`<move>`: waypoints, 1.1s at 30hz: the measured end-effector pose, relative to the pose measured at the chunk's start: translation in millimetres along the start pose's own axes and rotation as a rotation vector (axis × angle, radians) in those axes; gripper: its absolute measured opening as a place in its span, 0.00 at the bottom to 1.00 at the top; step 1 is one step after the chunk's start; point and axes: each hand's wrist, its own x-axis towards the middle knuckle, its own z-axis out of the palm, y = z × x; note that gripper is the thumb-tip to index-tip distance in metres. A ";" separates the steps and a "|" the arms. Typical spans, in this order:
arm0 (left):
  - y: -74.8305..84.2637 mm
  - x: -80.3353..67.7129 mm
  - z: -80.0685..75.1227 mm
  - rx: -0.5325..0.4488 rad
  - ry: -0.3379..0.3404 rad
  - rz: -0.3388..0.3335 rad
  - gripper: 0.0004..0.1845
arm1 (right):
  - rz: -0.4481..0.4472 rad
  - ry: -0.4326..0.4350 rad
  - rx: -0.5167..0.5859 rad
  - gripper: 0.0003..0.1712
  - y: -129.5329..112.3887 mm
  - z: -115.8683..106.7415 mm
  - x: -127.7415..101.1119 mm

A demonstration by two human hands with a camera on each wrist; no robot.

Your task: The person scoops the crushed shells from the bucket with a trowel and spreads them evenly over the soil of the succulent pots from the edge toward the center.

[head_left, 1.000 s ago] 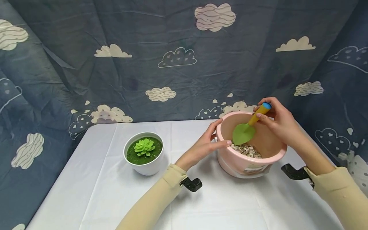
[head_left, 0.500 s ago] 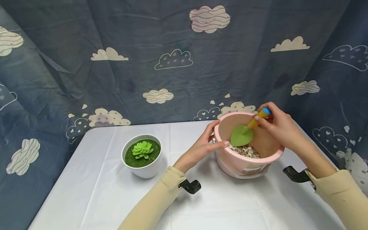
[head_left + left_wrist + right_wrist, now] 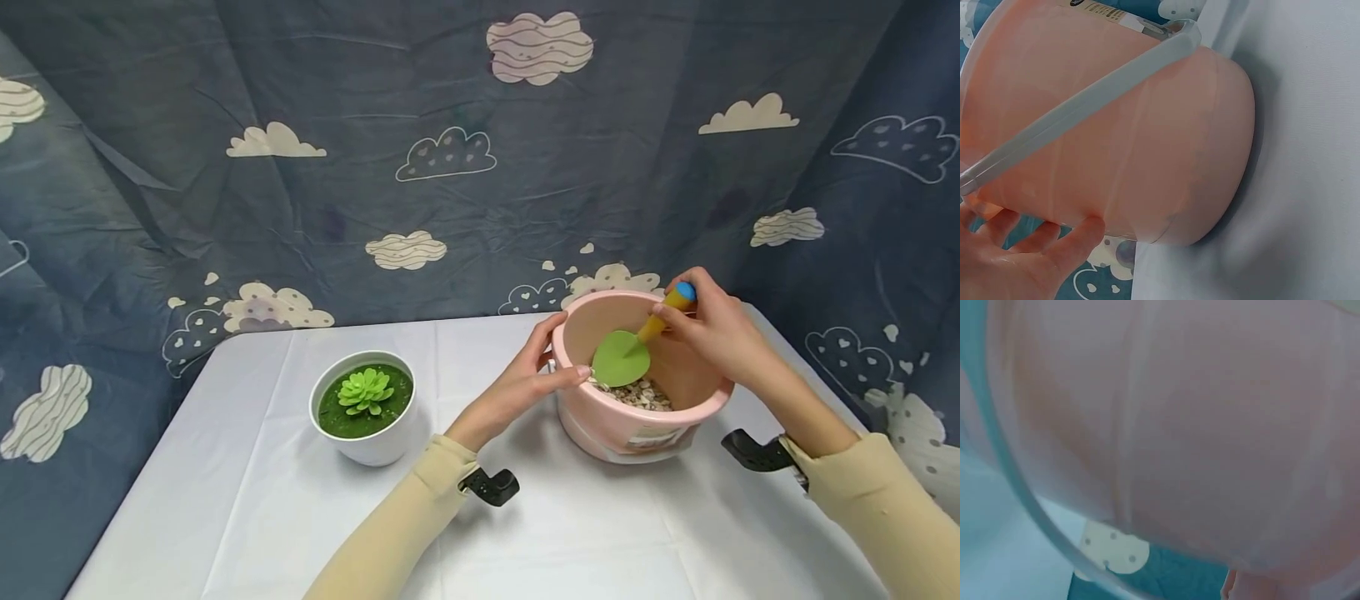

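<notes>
A pink bucket (image 3: 600,427) stands on the right half of the table, with beige and grey chips (image 3: 647,397) at its bottom. My left hand (image 3: 510,392) grips its left rim, thumb over the edge and fingers outside. Inside the bucket, a toy trowel (image 3: 621,360) with a green blade and yellow handle slants down to the left. My right hand (image 3: 716,329) holds that handle near its blue end; the blade's lower edge overlaps the chips. In the left wrist view the bucket's pale carrying handle (image 3: 1085,106) hangs along its side. Bucket wall fills most of the right wrist view.
Left of the bucket is a white pot (image 3: 375,450) holding a green succulent (image 3: 365,391) on a dark green surface. A white cloth (image 3: 247,500) covers the table. Dark blue cloud-patterned fabric (image 3: 337,200) hangs behind and at both sides.
My right hand has lowered the trowel a little, its blade now closer over the chips. My left hand keeps its grip on the rim. The head view has shifted slightly.
</notes>
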 end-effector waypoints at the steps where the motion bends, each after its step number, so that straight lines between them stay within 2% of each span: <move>1: -0.1 -0.3 0.0 0.001 -0.001 0.000 0.43 | 0.007 -0.001 0.006 0.21 -0.2 0.9 0.8; 11: 0.9 -1.3 -0.4 -0.004 -0.001 -0.001 0.43 | 0.074 -0.037 0.152 0.21 -4.4 4.9 6.4; 15: -0.4 -0.6 -1.2 -0.006 0.002 -0.003 0.42 | 0.074 -0.137 0.196 0.21 -6.1 7.5 11.0; 21: -0.8 -1.5 -0.4 -0.011 -0.012 -0.006 0.43 | 0.022 -0.319 0.315 0.16 1.0 8.2 25.8; 26: -0.3 -1.9 1.0 0.007 -0.018 -0.004 0.43 | 0.053 -0.450 0.397 0.16 5.5 5.9 31.4; 33: 0.6 -1.6 -0.3 0.022 -0.005 -0.004 0.42 | 0.065 -0.523 0.417 0.15 8.5 6.6 38.1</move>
